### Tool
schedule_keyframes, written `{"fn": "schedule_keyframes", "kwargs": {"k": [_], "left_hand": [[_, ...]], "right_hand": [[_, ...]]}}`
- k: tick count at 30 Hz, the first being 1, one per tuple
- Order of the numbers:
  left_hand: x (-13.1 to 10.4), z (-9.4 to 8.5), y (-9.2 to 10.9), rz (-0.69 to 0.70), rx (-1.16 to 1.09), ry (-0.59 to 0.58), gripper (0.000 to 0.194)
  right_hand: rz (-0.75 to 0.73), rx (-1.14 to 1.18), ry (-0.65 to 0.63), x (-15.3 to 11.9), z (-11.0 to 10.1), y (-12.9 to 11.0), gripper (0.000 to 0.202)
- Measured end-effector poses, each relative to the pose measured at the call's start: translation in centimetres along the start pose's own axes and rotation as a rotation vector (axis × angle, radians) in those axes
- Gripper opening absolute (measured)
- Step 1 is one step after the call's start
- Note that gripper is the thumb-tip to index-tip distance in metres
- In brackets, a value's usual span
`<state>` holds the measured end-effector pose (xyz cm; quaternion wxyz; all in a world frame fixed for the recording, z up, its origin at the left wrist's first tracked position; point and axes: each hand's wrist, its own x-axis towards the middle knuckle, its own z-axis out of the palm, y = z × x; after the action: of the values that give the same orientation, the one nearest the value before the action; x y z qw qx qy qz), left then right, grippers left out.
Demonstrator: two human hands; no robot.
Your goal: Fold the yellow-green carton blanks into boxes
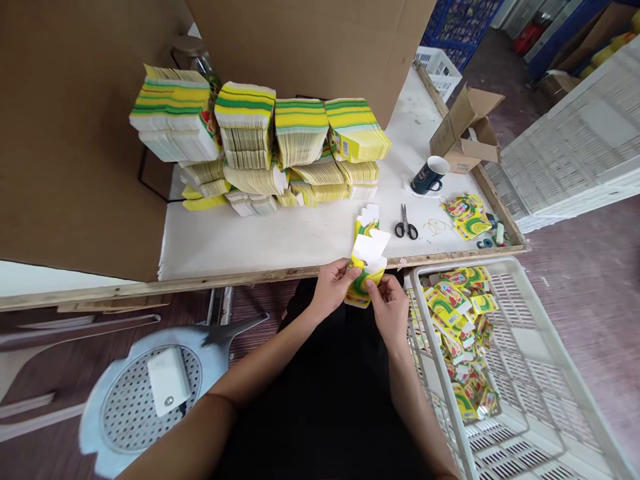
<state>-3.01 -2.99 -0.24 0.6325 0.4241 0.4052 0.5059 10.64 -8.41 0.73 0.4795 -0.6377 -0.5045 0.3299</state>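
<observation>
Between my two hands is a yellow-green printed carton [369, 275], its white flaps standing up at the far end. My left hand [334, 287] pinches its left edge, and my right hand [389, 308] grips the right edge with the thumb on top. Just beyond it, another flat carton [367, 219] lies on the white table [280, 243]; the held one partly covers it. Bundled stacks of flat cartons [300, 137] stand in two layers along the back. Black-handled scissors [405, 225] lie to the right of my hands.
A white crate [543, 313] on my right holds many cartons [457, 320]. On the table's right side are a dark mug [427, 177], rubber bands [437, 227], loose cartons [467, 215] and an opened cardboard box [467, 137]. A stool [113, 407] bearing a white device [167, 380] stands left.
</observation>
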Motion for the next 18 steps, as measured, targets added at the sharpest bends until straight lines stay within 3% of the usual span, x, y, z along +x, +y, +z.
{"fn": "schedule_keyframes", "kwargs": {"k": [6,9,13,18], "left_hand": [[-0.6,0.4,0.1,0.019,0.095,-0.053,0.047],[-0.9,0.4,0.6,0.005,0.077,-0.147,0.069],[-1.5,0.1,1.6,-0.005,-0.001,-0.292,0.08],[-1.9,-0.5,2.8,-0.026,0.016,-0.398,0.073]], "right_hand": [[-0.013,0.021,0.116,0.0,-0.2,-0.5,0.025],[-0.053,0.08,0.19,0.1,-0.7,-0.6,0.032],[-0.118,0.091,0.093,0.3,-1.8,-0.8,0.047],[-0.089,0.112,-0.069,0.6,-3.1,-1.4,0.048]]}}
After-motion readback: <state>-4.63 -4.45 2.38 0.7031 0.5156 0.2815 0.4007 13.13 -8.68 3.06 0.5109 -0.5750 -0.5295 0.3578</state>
